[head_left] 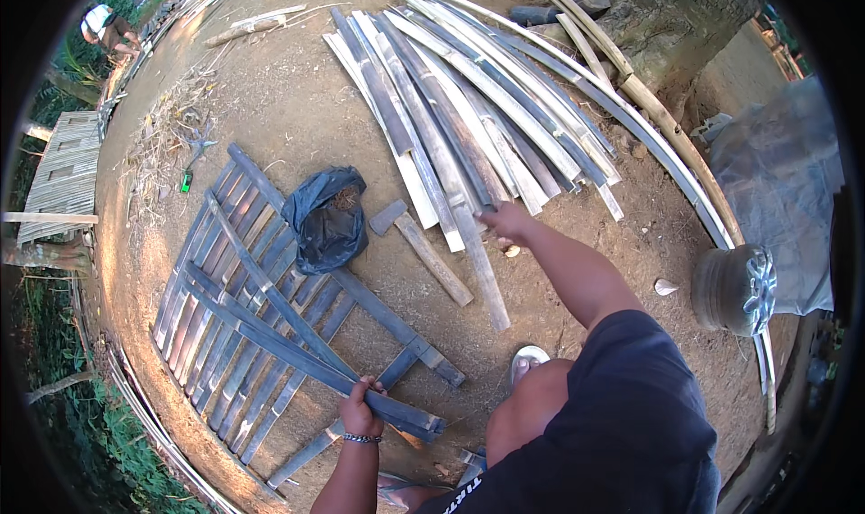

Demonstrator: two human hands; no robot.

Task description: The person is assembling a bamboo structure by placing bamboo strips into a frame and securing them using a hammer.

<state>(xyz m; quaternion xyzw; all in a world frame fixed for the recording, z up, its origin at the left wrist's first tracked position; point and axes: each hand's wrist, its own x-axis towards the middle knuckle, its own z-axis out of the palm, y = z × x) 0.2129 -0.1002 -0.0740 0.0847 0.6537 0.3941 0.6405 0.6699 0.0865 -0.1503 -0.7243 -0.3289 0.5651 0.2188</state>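
Observation:
My left hand (pixel 360 409), with a chain bracelet at its wrist, is closed round the near end of a dark bamboo slat (pixel 297 356). That slat lies slantwise over a lattice frame of dark bamboo slats (pixel 243 410) on the ground. My right hand (pixel 509 224) reaches forward to a pile of split bamboo slats (pixel 441 109). Its fingers are closed at the edge of a greyish bamboo slat (pixel 487 275) that sticks out nearest me; the fingertips are partly hidden. Between my hands lies a hammer (pixel 432 262) with a thick wooden handle.
A black plastic bag (pixel 329 226) with small brown bits inside rests on the lattice's corner. A tree trunk (pixel 671 27), long bamboo poles (pixel 667 122) and a clear plastic-wrapped bundle (pixel 734 289) stand at the right. Another person (pixel 108 32) bends down at the far left.

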